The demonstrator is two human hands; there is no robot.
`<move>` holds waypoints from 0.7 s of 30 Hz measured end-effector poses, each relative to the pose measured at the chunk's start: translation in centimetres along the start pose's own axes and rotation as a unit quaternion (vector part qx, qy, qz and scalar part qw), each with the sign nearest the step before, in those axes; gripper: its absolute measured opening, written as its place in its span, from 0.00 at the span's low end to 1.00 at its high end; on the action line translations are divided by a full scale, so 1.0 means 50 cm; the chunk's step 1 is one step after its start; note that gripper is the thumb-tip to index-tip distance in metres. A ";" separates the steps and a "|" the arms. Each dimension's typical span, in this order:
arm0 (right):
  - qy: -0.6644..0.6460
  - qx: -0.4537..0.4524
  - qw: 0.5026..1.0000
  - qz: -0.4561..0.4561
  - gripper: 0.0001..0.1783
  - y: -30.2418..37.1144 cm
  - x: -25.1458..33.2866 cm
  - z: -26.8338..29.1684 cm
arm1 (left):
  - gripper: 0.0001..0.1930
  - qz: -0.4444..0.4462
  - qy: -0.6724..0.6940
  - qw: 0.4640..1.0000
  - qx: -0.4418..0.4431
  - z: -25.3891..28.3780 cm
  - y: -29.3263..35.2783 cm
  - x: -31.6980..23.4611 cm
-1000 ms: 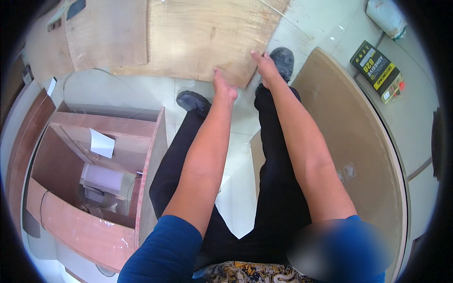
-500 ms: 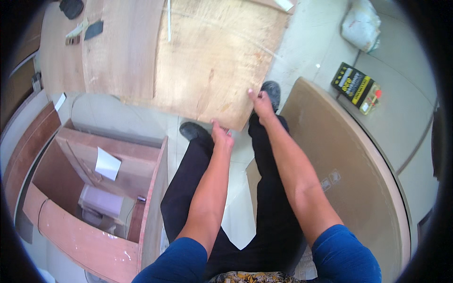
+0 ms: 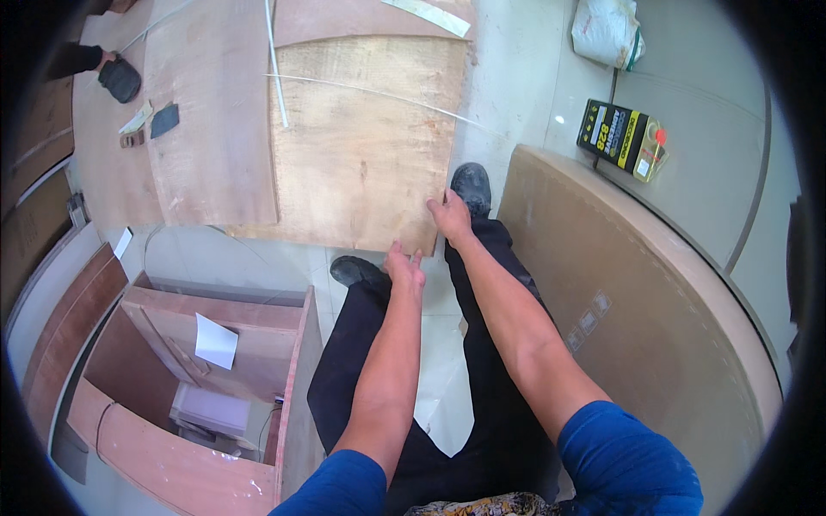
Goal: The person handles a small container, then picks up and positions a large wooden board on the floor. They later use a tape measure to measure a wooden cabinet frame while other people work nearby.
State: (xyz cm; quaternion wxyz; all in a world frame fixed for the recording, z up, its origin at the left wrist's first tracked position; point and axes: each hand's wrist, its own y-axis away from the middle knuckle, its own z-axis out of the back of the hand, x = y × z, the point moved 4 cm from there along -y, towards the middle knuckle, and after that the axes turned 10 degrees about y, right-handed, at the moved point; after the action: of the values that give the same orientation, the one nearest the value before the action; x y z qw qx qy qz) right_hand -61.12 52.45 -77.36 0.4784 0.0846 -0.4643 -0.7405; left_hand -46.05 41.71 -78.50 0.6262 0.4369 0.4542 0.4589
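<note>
A pale plywood sheet (image 3: pixel 366 155) lies flat on the floor ahead of me. My left hand (image 3: pixel 404 265) pinches its near edge close to the right corner, thumb on top and the other fingers partly hidden below. On the sheet's right edge, just above that corner, my right hand (image 3: pixel 451 218) is closed, with some fingers out of sight. Both black shoes (image 3: pixel 471 187) of mine stand beside the corner. A thin white strip (image 3: pixel 391 101) runs across the sheet. Pinkish plywood (image 3: pixel 211 112) adjoins the sheet on the left.
An open wooden cabinet (image 3: pixel 301 404) stands at left, with a white paper (image 3: pixel 216 341) on it. At right leans a large brown cardboard-like panel (image 3: pixel 602 284). Beyond lie a black-and-yellow can (image 3: pixel 621 140) and a white sack (image 3: pixel 607 33). Another person's shoe (image 3: pixel 120 79) is on the plywood, upper left.
My view has shifted, showing more of the far plywood and the other person's foot. The sheet's right edge now runs straighter away from me. Both hands stay at its near right corner.
</note>
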 end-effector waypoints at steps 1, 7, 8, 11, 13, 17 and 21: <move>-0.017 -0.005 1.000 -0.002 0.30 -0.002 -0.004 -0.004 | 0.26 -0.006 0.011 1.000 0.005 0.003 -0.005 0.003; -0.118 0.014 0.991 -0.065 0.32 -0.015 0.002 -0.031 | 0.25 0.047 0.044 0.997 0.038 -0.007 -0.045 0.001; -0.106 0.022 0.991 -0.082 0.33 -0.011 0.001 -0.033 | 0.25 0.052 0.033 0.997 0.036 -0.005 -0.046 0.002; -0.086 0.001 0.991 -0.106 0.35 -0.025 -0.008 -0.031 | 0.25 0.069 0.011 0.997 0.033 -0.029 -0.045 0.013; -0.030 -0.047 0.991 -0.125 0.33 -0.020 -0.006 -0.033 | 0.26 0.077 0.015 0.997 0.025 -0.032 -0.042 0.018; -0.020 -0.062 0.984 -0.169 0.30 -0.017 -0.012 -0.002 | 0.27 0.071 0.060 0.994 0.049 -0.011 -0.028 0.001; -0.087 0.031 0.988 -0.126 0.30 0.005 -0.005 0.038 | 0.30 0.005 0.062 0.996 0.060 0.014 0.023 -0.001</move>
State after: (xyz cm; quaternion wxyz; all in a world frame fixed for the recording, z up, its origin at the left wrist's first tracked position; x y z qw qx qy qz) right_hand -61.90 53.75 -76.18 0.3364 0.0928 -0.5127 -0.7845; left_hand -45.59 41.78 -77.22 0.5676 0.4467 0.5161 0.4604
